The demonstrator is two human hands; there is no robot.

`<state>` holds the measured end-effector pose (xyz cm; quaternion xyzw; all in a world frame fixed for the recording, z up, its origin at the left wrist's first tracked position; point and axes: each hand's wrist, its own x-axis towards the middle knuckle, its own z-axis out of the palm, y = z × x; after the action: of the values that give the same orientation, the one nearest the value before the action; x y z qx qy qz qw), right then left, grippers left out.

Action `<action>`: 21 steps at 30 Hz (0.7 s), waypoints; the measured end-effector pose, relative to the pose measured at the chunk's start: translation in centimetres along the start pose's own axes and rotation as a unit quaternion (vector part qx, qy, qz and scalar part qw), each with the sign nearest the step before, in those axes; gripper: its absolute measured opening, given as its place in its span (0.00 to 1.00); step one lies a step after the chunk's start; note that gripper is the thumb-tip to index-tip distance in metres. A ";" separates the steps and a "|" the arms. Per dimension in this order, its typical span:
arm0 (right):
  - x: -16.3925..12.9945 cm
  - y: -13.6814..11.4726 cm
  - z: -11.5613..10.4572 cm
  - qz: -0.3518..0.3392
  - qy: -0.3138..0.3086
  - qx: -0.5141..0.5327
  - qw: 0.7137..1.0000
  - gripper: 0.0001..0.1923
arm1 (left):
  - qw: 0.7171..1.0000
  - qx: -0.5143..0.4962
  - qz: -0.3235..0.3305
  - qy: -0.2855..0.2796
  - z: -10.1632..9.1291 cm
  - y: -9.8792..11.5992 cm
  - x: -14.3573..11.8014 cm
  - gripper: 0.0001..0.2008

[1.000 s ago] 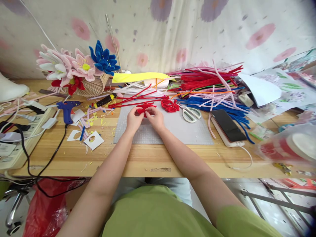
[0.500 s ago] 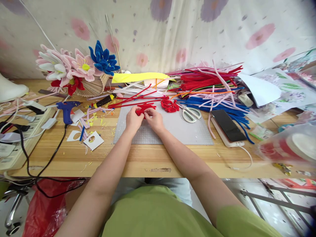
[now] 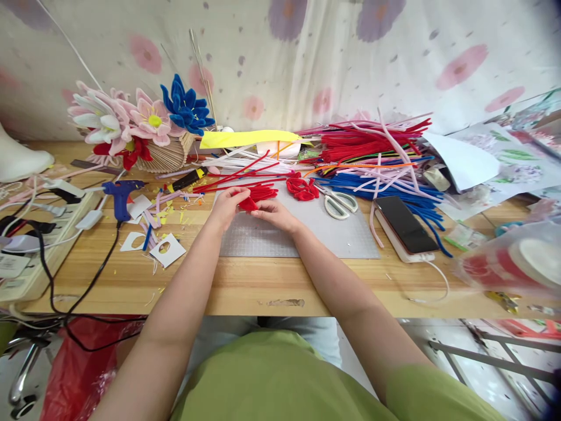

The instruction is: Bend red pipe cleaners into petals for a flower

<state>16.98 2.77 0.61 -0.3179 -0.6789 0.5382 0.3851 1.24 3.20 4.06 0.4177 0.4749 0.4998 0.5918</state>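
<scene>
- Pinching a small red pipe-cleaner piece (image 3: pixel 249 203), the left hand (image 3: pixel 225 206) held it with fingers clenched on its left end, over the far left part of the grey cutting mat (image 3: pixel 307 234).
- The right hand (image 3: pixel 276 213) met the same piece from the other side — its fingers closed on the piece's right end, thumb and forefinger touching the red fuzz.
- Both hands sat close together above the mat, forearms crossing the near edge of the wooden tabletop (image 3: pixel 245 286).
- Just beyond the held piece, on the mat's far edge, lay more red looped stems (image 3: pixel 263 191) and a finished red curled cluster (image 3: pixel 301 187) to their right.
- White-handled scissors (image 3: pixel 338 203) rested on the mat's far right corner, near the cluster.
- A phone (image 3: pixel 402 223) lay just off the mat's right edge.
- A heap of loose pipe cleaners (image 3: pixel 372 155) — red, blue, pink — spread behind the mat.
- A blue glue gun (image 3: pixel 120 196) stood well left of the mat, with paper cutouts (image 3: pixel 166 248) near it.
- Finished flowers (image 3: pixel 140 120) sat far left behind the mat.
</scene>
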 end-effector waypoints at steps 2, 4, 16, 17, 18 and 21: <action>0.0 -0.2 0.1 0.013 -0.012 0.016 1.000 0.20 | 1.000 0.010 0.000 0.001 0.2 -0.4 0.0 0.14; 0.0 -0.3 0.2 0.018 -0.016 0.037 0.999 0.21 | 1.000 0.011 0.001 0.000 0.4 -0.7 -0.1 0.17; 0.2 -0.4 1.0 -0.003 0.076 0.051 0.996 0.19 | 0.969 -0.064 -0.224 -0.078 1.1 -0.8 0.3 0.15; 0.2 -0.5 1.0 -0.008 0.085 0.049 0.995 0.19 | 0.968 -0.071 -0.227 -0.079 1.3 -0.7 0.4 0.14; 0.2 -0.6 1.1 -0.015 0.094 0.047 0.994 0.19 | 0.967 -0.079 -0.228 -0.083 1.4 -0.7 0.5 0.14; 0.2 -0.8 1.0 -0.030 0.113 0.040 0.992 0.19 | 0.966 -0.094 -0.220 -0.098 1.9 -0.5 0.4 0.14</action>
<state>16.02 2.24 1.31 -0.3404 -0.6183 0.5138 0.4878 3.19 3.51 3.85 0.2922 0.4453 0.3560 0.7679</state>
